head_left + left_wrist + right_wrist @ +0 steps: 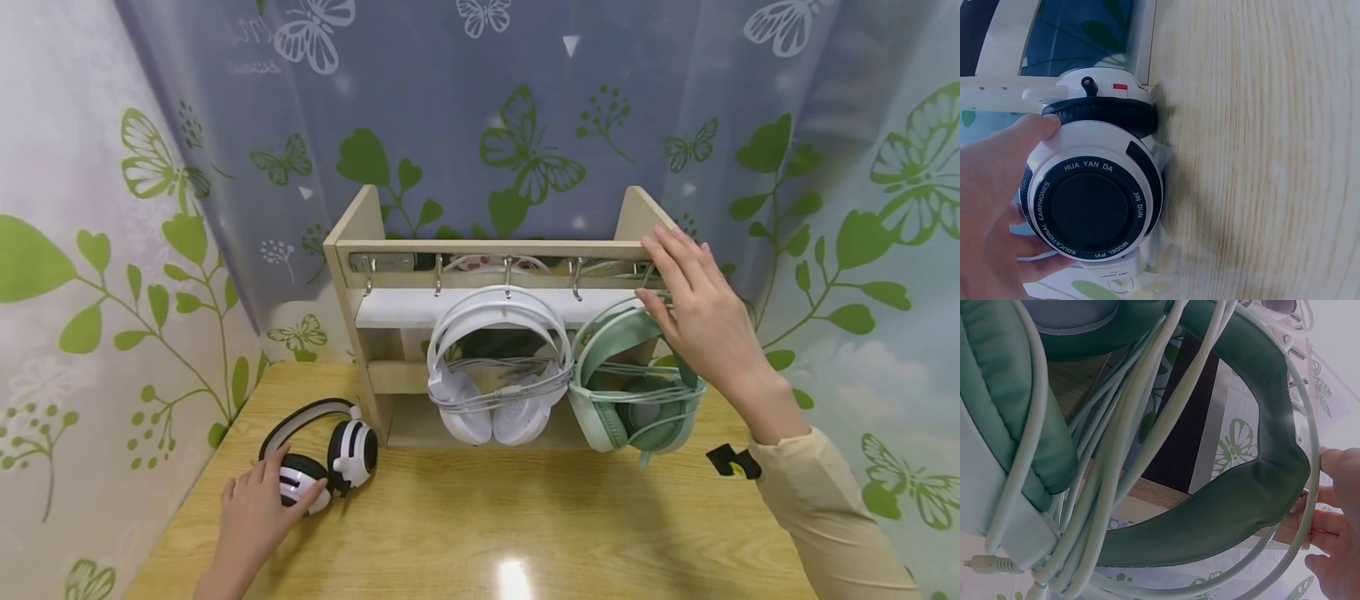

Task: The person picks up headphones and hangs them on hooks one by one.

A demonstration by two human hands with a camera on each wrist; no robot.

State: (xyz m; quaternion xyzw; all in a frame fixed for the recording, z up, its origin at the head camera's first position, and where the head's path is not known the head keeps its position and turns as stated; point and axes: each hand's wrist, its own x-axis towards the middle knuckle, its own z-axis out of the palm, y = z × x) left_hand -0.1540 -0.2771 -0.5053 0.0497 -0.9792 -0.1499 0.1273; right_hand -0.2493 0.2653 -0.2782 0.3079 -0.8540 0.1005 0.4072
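Black-and-white headphones (354, 454) lie on the wooden table left of a small rack. My left hand (251, 517) holds their nearer ear cup (1091, 209), the thumb on its upper side in the left wrist view and the other fingers along its far side. Green headphones (611, 425) hang at the right end of the rack (487, 247), their cable looped around the ear cups. At the rack's upper right corner rests my right hand (705, 321), its fingers mostly straight. The right wrist view has its fingertips beside the green headband (1279, 406); contact with it is unclear.
White headphones (457, 408) with a bundled cable hang from a middle hook. Metal hooks (438, 275) line the rack's front rail. A small black item (731, 461) is by the right sleeve. Patterned curtains (450, 125) enclose the table behind and at both sides.
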